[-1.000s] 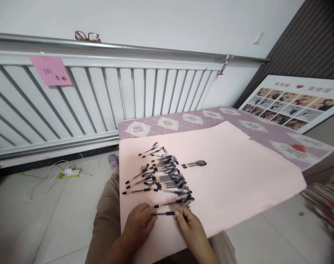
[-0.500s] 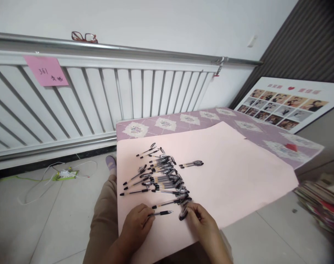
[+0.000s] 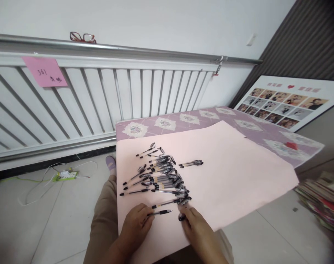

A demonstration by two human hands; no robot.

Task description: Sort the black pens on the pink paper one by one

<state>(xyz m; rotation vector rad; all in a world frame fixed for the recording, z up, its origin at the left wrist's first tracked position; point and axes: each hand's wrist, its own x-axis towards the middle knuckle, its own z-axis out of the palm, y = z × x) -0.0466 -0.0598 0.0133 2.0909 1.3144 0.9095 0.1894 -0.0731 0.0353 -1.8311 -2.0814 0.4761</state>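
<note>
A heap of several black-tipped pens (image 3: pixel 163 176) lies on a pink paper sheet (image 3: pixel 233 172) spread over a low table. My left hand (image 3: pixel 136 223) pinches one uncapped pen (image 3: pixel 161 212) by its rear end, tip pointing right. My right hand (image 3: pixel 193 222) is closed on a small black pen cap (image 3: pixel 181 218) just right of that tip, near the sheet's front edge. Two pens (image 3: pixel 191 163) lie apart to the right of the heap.
The table's purple patterned cloth (image 3: pixel 238 123) shows beyond the sheet. A white radiator (image 3: pixel 101 95) with a pink note (image 3: pixel 44 71) and red glasses (image 3: pixel 83 36) stands behind. A photo board (image 3: pixel 288 104) leans at right; a power strip (image 3: pixel 65 174) lies on the floor.
One second ago both hands held the capped pen between them. My right hand has pulled the cap off to the right and now holds it apart from the pen tip.
</note>
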